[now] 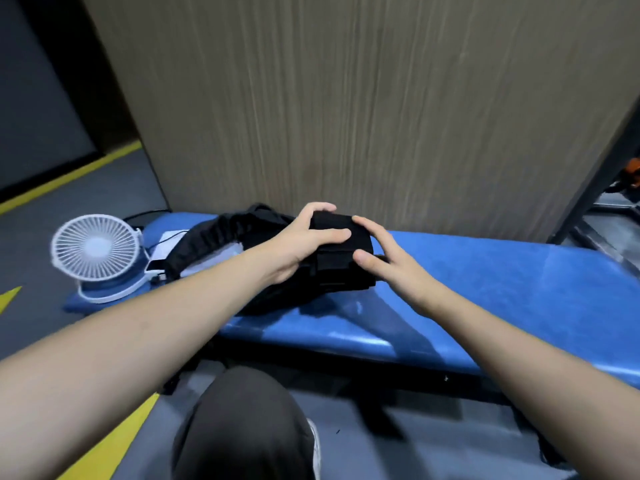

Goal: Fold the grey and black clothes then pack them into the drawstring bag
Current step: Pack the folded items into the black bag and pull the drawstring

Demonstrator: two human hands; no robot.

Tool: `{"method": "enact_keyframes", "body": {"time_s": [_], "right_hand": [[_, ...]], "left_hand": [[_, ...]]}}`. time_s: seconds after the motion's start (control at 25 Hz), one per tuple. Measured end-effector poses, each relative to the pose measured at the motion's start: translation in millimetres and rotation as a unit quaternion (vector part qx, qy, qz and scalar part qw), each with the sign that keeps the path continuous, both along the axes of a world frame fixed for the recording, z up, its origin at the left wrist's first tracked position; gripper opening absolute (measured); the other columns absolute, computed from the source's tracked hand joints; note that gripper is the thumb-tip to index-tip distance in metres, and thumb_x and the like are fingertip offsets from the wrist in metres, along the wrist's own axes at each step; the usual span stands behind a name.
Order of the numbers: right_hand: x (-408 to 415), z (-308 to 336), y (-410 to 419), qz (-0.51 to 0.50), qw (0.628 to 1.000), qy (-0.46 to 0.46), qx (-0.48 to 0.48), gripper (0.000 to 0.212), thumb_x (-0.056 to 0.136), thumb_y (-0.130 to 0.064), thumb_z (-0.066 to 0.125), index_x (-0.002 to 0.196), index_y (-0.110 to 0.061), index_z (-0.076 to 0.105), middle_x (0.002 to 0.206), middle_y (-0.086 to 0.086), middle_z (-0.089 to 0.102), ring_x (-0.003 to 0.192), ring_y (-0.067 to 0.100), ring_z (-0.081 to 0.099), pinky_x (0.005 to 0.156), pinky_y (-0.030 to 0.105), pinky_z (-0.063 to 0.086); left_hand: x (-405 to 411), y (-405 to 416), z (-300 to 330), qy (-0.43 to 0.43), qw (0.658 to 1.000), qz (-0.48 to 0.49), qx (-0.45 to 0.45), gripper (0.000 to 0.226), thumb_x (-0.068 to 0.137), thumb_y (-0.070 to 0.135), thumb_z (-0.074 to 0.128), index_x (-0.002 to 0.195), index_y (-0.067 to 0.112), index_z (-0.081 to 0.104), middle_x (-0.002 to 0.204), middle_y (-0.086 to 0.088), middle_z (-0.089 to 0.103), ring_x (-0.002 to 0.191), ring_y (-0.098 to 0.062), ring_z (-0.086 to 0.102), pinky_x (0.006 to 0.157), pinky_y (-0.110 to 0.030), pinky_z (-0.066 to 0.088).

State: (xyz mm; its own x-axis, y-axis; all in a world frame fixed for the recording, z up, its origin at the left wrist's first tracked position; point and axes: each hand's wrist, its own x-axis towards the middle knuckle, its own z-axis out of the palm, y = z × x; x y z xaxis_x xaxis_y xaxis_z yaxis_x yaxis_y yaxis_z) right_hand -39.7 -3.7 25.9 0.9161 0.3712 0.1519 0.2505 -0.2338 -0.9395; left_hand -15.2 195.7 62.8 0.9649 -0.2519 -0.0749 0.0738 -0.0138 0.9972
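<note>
With your left hand (304, 240) gripping the folded black bundle (341, 261) on the blue table (485, 289) and your right hand (384, 258) open against its side, keep it compressed while sliding it into the drawstring bag (207, 240) just beside.

Blue padded bench (485, 282), set against a wood-grain panel (346, 98). White desk fan (95, 251) stood at the bench's left end, a small white device (156, 265) with a black cable just beside it. Grey floor (41, 230) carried yellow stripes (65, 178).
</note>
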Motion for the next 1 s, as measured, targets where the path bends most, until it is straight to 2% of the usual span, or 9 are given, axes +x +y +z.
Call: {"method": "enact_keyframes", "body": {"time_s": [0.12, 0.2, 0.44, 0.52, 0.6, 0.68, 0.8, 0.92, 1.0], "right_hand": [[21, 11, 46, 0.007, 0.997, 0.050, 0.061, 0.054, 0.091, -0.046, 0.066, 0.140, -0.047, 0.043, 0.143, -0.013, 0.047, 0.127, 0.011, 0.055, 0.106, 0.039, 0.048], [34, 16, 67, 0.005, 0.994, 0.074, 0.081, 0.056, 0.092, -0.036, 0.069, 0.141, -0.044, 0.043, 0.136, -0.009, 0.054, 0.122, 0.012, 0.059, 0.102, 0.037, 0.050], [62, 17, 99, 0.010, 0.995, 0.073, 0.070, 0.057, 0.085, -0.029, 0.077, 0.132, -0.046, 0.051, 0.130, -0.005, 0.058, 0.118, 0.010, 0.061, 0.096, 0.029, 0.052], [68, 16, 104, 0.010, 0.994, 0.070, 0.079, 0.050, 0.087, -0.021, 0.075, 0.129, -0.041, 0.055, 0.123, -0.004, 0.062, 0.110, 0.011, 0.064, 0.087, 0.025, 0.054], [74, 14, 109, 0.006, 0.993, 0.075, 0.091, 0.045, 0.088, -0.016, 0.073, 0.126, -0.036, 0.058, 0.116, -0.002, 0.064, 0.101, 0.010, 0.066, 0.080, 0.022, 0.053], [81, 13, 116, -0.004, 0.993, 0.070, 0.095, 0.041, 0.088, -0.017, 0.073, 0.122, -0.035, 0.061, 0.116, 0.000, 0.064, 0.097, 0.009, 0.065, 0.078, 0.021, 0.052], [95, 12, 133, -0.017, 0.994, 0.057, 0.091, 0.039, 0.083, -0.029, 0.075, 0.118, -0.039, 0.062, 0.122, 0.005, 0.064, 0.105, 0.015, 0.066, 0.085, 0.028, 0.053], [108, 4, 153, -0.018, 0.998, 0.040, 0.038, 0.046, 0.077, -0.042, 0.073, 0.121, -0.041, 0.060, 0.123, 0.005, 0.063, 0.112, 0.019, 0.064, 0.098, 0.035, 0.052], [113, -5, 163, -0.024, 0.998, 0.022, -0.054, 0.050, 0.079, -0.047, 0.072, 0.126, -0.040, 0.056, 0.129, 0.005, 0.056, 0.116, 0.015, 0.058, 0.102, 0.031, 0.046]], "left_hand": [[6, 39, 3, -0.012, 0.999, 0.032, -0.005, 0.052, 0.086, 0.021, 0.076, 0.131, 0.031, 0.051, 0.122, -0.005, 0.064, 0.096, -0.015, 0.069, 0.080, -0.030, 0.058], [9, 56, 4, -0.015, 0.999, 0.051, -0.009, 0.052, 0.087, 0.025, 0.075, 0.132, 0.033, 0.050, 0.125, -0.005, 0.063, 0.099, -0.016, 0.068, 0.080, -0.030, 0.057], [28, 83, 3, -0.028, 0.998, 0.053, 0.029, 0.044, 0.092, 0.025, 0.069, 0.132, 0.031, 0.052, 0.126, -0.008, 0.064, 0.113, -0.024, 0.065, 0.094, -0.036, 0.055], [34, 89, 3, -0.043, 0.996, 0.051, 0.061, 0.039, 0.095, 0.028, 0.065, 0.131, 0.033, 0.053, 0.124, -0.003, 0.063, 0.105, -0.016, 0.065, 0.079, -0.025, 0.055], [39, 97, 3, -0.063, 0.992, 0.051, 0.096, 0.037, 0.097, 0.030, 0.060, 0.133, 0.037, 0.051, 0.119, 0.009, 0.056, 0.098, 0.002, 0.057, 0.067, -0.016, 0.048], [47, 107, 2, -0.084, 0.987, 0.053, 0.127, 0.038, 0.098, 0.032, 0.058, 0.133, 0.043, 0.049, 0.121, 0.015, 0.047, 0.105, 0.010, 0.048, 0.074, -0.018, 0.045], [59, 127, -1, -0.117, 0.982, 0.055, 0.138, 0.031, 0.097, 0.034, 0.059, 0.125, 0.047, 0.055, 0.128, 0.005, 0.049, 0.120, -0.007, 0.052, 0.092, -0.030, 0.048], [65, 141, -8, -0.140, 0.971, 0.072, 0.178, 0.021, 0.100, 0.023, 0.055, 0.117, 0.034, 0.062, 0.113, 0.006, 0.059, 0.095, -0.006, 0.057, 0.072, -0.023, 0.046], [69, 149, -21, -0.154, 0.947, 0.075, 0.271, 0.021, 0.100, 0.022, 0.055, 0.118, 0.030, 0.063, 0.111, 0.001, 0.059, 0.088, -0.017, 0.059, 0.068, -0.028, 0.049]]}}
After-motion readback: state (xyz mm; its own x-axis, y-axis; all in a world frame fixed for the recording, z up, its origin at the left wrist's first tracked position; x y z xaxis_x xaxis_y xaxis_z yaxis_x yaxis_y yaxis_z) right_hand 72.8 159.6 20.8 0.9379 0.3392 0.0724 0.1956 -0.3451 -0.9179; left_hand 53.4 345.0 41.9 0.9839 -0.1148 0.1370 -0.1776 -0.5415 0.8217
